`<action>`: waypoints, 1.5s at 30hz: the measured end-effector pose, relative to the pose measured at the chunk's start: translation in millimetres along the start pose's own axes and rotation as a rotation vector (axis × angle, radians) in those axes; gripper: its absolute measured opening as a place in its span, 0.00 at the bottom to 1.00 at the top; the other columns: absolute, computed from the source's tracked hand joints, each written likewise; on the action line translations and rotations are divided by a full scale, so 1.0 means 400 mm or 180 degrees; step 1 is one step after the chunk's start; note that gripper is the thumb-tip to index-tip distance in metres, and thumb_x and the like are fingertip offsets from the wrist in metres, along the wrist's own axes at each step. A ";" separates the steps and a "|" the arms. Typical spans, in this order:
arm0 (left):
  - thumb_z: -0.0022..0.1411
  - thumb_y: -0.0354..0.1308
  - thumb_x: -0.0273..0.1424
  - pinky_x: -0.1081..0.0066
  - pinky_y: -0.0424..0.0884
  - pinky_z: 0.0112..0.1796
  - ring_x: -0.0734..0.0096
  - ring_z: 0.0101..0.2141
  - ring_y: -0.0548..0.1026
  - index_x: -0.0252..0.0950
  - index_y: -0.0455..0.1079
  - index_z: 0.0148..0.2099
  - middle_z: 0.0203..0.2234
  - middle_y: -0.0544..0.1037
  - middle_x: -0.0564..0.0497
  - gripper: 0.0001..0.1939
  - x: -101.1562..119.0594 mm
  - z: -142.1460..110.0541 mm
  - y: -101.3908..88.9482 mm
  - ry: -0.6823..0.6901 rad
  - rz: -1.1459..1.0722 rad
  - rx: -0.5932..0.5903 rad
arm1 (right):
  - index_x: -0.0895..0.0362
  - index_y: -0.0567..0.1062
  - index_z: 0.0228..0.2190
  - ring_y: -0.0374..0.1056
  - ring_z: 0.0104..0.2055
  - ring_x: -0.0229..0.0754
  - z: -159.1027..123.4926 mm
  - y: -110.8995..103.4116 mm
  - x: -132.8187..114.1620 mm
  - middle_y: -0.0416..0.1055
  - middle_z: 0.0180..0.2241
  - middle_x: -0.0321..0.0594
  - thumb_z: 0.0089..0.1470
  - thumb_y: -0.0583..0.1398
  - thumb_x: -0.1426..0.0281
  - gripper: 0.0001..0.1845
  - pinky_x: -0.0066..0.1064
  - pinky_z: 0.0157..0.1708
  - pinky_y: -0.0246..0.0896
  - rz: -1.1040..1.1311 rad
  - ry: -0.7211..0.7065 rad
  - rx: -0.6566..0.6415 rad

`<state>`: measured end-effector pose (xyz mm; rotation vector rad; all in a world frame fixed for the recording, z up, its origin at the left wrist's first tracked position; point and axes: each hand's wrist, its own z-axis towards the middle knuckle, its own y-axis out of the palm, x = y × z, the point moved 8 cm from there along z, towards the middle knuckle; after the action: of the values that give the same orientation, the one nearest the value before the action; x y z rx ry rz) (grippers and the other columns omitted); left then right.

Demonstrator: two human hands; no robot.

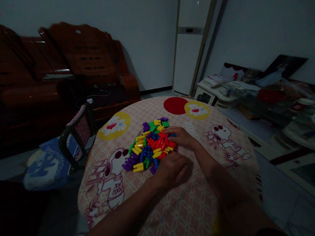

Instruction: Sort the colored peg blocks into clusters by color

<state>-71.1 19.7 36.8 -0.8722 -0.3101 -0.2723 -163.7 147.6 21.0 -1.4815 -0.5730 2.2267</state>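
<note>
A heap of small plastic toy pieces (138, 150) in yellow, green, blue, purple and red lies on the round table. My right hand (183, 137) reaches over the heap's right side, fingers stretched out at the red pieces (160, 143). Close to the heap's near edge, my left hand (173, 168) rests low with its fingers curled in; whatever they hold, if anything, is hidden. Just beyond my right hand, several pale white pieces (190, 129) lie in a row on the cloth.
A patterned cloth (174, 207) with cartoon dogs covers the table (146, 106). To the left stand a dark-framed chair (78, 130) and wooden sofas (84, 55). On the right, a cluttered cabinet (250, 96) runs along the wall. A tall white appliance (188, 57) stands behind.
</note>
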 end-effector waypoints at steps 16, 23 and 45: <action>0.67 0.51 0.33 0.71 0.77 0.38 0.68 0.34 0.81 0.35 0.76 0.43 0.31 0.83 0.47 0.13 0.081 0.065 0.213 0.0624 -0.0965 -0.0240 | 0.55 0.75 0.31 0.74 0.35 0.43 -0.033 -0.096 0.039 0.76 0.31 0.37 0.49 0.66 0.63 0.10 0.35 0.39 0.70 0.0313 0.0613 0.1125; 0.67 0.50 0.30 0.73 0.75 0.37 0.70 0.34 0.81 0.36 0.74 0.43 0.33 0.83 0.46 0.11 0.010 0.085 0.212 0.0001 -0.1185 -0.0440 | 0.55 0.77 0.30 0.73 0.34 0.44 -0.156 -0.317 0.151 0.78 0.32 0.40 0.46 0.60 0.72 0.06 0.35 0.40 0.70 -0.1086 0.1303 0.2346; 0.64 0.54 0.29 0.58 0.72 0.48 0.50 0.48 0.75 0.32 0.76 0.46 0.44 0.78 0.37 0.12 -0.392 0.130 -0.030 -0.1992 0.1173 -0.0807 | 0.56 0.82 0.37 0.75 0.37 0.46 -0.168 -0.285 0.221 0.81 0.37 0.43 0.47 0.61 0.67 0.14 0.38 0.44 0.71 -0.1151 0.1498 0.2157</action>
<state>-228.0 69.6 18.1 -1.2360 -0.6935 0.3225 -120.8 297.8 -8.5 -1.3231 0.0703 1.4946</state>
